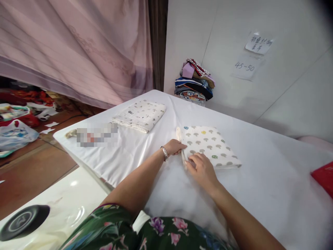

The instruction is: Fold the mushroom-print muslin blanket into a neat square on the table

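Note:
A folded white cloth point(205, 142) printed with grey, blue, yellow and green mushrooms lies on the white-covered table point(262, 194) in front of me. My left hand point(175, 147), with a silver bracelet at the wrist, pinches the cloth's left folded edge, thumb on top. Close beside it, my right hand point(203, 170) rests at the near left corner of the cloth, its thumb and fingers apart. Some of its fingertips are hard to make out. A second folded cloth point(142, 114), white with small dark prints, lies flat further back on the left.
A blurred-out item point(96, 134) lies near the table's left corner. Behind the table, a stack of folded fabrics point(194, 83) stands against the wall. Something red point(324, 178) is at the right edge. A white surface with a black round object point(24, 222) is at lower left.

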`<action>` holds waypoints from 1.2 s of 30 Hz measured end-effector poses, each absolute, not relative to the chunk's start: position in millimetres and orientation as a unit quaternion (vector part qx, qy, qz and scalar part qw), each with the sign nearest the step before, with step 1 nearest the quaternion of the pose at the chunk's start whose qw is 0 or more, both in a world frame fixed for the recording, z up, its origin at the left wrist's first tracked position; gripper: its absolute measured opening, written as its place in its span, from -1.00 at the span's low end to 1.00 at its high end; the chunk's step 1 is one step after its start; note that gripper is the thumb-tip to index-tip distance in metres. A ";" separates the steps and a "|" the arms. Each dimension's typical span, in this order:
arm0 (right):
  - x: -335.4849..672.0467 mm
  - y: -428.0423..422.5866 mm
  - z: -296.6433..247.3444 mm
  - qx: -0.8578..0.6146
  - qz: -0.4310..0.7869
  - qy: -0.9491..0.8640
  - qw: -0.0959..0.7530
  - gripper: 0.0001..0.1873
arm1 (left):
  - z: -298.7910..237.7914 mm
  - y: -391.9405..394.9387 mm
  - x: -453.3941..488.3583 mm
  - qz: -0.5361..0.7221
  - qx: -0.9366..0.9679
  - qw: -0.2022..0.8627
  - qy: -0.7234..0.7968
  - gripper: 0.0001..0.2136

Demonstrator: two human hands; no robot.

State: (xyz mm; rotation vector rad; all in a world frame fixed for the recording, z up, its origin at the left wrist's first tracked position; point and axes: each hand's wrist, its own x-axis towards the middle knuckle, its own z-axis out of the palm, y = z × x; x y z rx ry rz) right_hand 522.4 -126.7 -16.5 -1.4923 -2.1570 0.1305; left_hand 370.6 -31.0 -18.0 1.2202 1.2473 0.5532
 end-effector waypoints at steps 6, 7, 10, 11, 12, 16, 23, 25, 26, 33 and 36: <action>510.5 -112.1 -8.4 -0.619 0.039 -0.773 0.136 -0.86 | -21.9 -30.0 371.0 0.244 0.544 0.598 0.535 -0.63; 509.1 -111.2 -7.0 -0.628 0.043 -0.768 0.121 -0.88 | -22.5 -29.6 371.0 0.244 0.544 0.600 0.534 -0.63; 505.8 -110.1 -2.1 -0.645 0.053 -0.758 0.084 -0.91 | -23.4 -28.8 370.9 0.243 0.542 0.603 0.532 -0.63; 504.9 -110.0 -0.4 -0.647 0.057 -0.757 0.073 -0.91 | -23.4 -28.6 370.9 0.243 0.542 0.604 0.532 -0.63; 504.1 -109.9 1.2 -0.649 0.060 -0.756 0.062 -0.91 | -23.3 -28.4 370.9 0.243 0.541 0.604 0.532 -0.63; 501.6 -108.6 5.7 -0.645 0.058 -0.761 0.025 -0.88 | -23.2 -27.8 370.9 0.241 0.540 0.604 0.534 -0.64; 498.2 -104.5 8.7 -0.651 0.052 -0.757 -0.023 -0.84 | -25.0 -26.5 369.5 0.236 0.540 0.606 0.535 -0.63; 496.6 -102.4 9.1 -0.651 0.058 -0.756 -0.038 -0.83 | -25.7 -26.0 369.2 0.233 0.541 0.605 0.535 -0.64; 495.8 -101.2 9.1 -0.650 0.059 -0.756 -0.045 -0.83 | -26.0 -25.6 369.2 0.231 0.542 0.605 0.536 -0.65; 502.8 -97.2 7.3 -0.640 0.109 -0.760 0.044 -0.88 | -29.8 -21.2 369.1 0.217 0.537 0.592 0.561 -0.55; 512.4 -98.6 5.1 -0.619 0.229 -0.735 0.153 -0.86 | -32.2 -19.3 368.6 0.203 0.539 0.581 0.575 -0.45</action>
